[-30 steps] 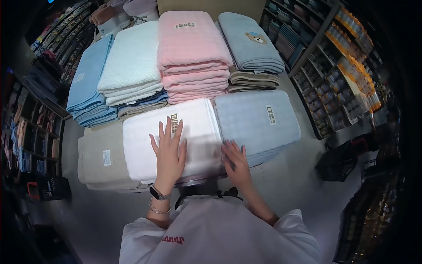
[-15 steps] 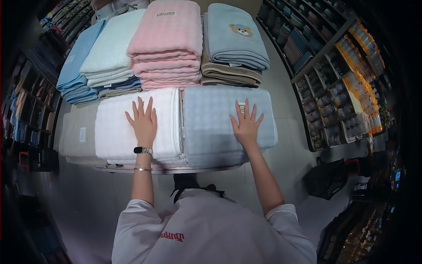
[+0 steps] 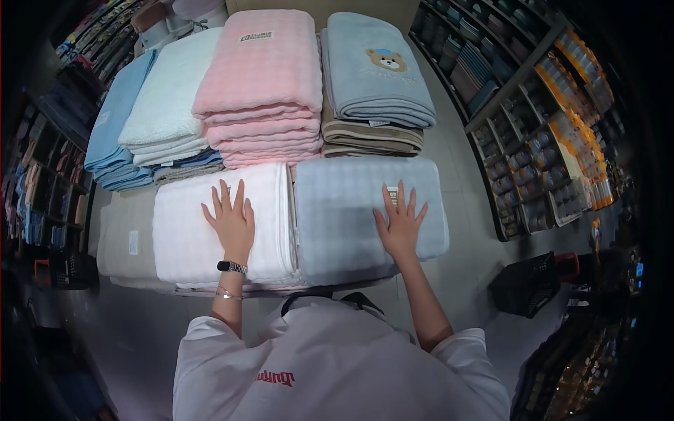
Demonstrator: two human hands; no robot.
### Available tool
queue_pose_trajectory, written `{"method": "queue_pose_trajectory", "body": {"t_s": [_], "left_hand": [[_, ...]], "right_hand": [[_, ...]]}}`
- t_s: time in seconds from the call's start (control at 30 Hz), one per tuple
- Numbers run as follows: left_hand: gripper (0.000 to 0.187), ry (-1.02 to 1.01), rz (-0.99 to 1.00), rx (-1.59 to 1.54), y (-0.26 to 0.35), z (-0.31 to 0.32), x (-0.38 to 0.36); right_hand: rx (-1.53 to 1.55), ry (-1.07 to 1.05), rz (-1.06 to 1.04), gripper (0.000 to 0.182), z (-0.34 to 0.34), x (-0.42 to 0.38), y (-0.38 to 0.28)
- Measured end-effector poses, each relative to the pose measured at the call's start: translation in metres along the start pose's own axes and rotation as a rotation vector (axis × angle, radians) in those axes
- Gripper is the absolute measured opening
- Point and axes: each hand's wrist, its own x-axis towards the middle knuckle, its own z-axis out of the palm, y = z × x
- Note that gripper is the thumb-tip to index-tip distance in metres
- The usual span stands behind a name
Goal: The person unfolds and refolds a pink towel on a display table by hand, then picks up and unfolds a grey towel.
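Note:
My left hand [image 3: 233, 223] lies flat with spread fingers on a folded white towel [image 3: 182, 231] at the front of the display. Beside it, my right hand [image 3: 402, 226] rests palm down on a folded grey-blue towel [image 3: 337, 224], its fingers apart and partly over a small label [image 3: 393, 196]. Neither hand grips anything. Behind them rises a tall stack of pink towels [image 3: 260, 70]. To its right, a light blue towel with a bear picture [image 3: 386, 77] tops some brown towels [image 3: 372, 137].
A beige towel [image 3: 130, 242] lies at the front left, with pale mint towels [image 3: 168, 98] and blue towels [image 3: 119, 119] behind. Shelves of packaged goods [image 3: 526, 161] line the right aisle. Black baskets stand at the right [image 3: 523, 284] and left [image 3: 70, 270].
The towels and both hands now appear lower in the view, as the camera has tilted up slightly. Both hands remain flat on the same towels.

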Motion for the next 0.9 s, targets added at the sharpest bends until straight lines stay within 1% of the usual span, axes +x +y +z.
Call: {"method": "queue_pose_trajectory", "body": {"t_s": [0.17,0.33,0.53,0.73,0.9], "left_hand": [[0.045,-0.010,0.003,-0.026,-0.003,0.000,0.001],[0.045,0.008,0.009,-0.054,-0.004,-0.007,-0.002],[0.046,0.005,-0.055,-0.076,-0.001,-0.018,-0.015],[0.045,0.021,-0.090,-0.047,0.006,-0.020,-0.015],[0.045,0.029,-0.099,-0.017,0.012,-0.015,-0.010]], "right_hand": [[0.005,0.041,0.023,0.053,0.002,0.000,-0.005],[0.012,0.049,0.000,0.053,0.004,0.001,-0.006],[-0.004,0.013,-0.039,0.053,0.006,0.001,-0.007],[-0.043,0.007,-0.136,0.055,0.008,0.005,0.000],[0.002,-0.016,-0.189,0.057,0.003,0.007,0.007]]}}
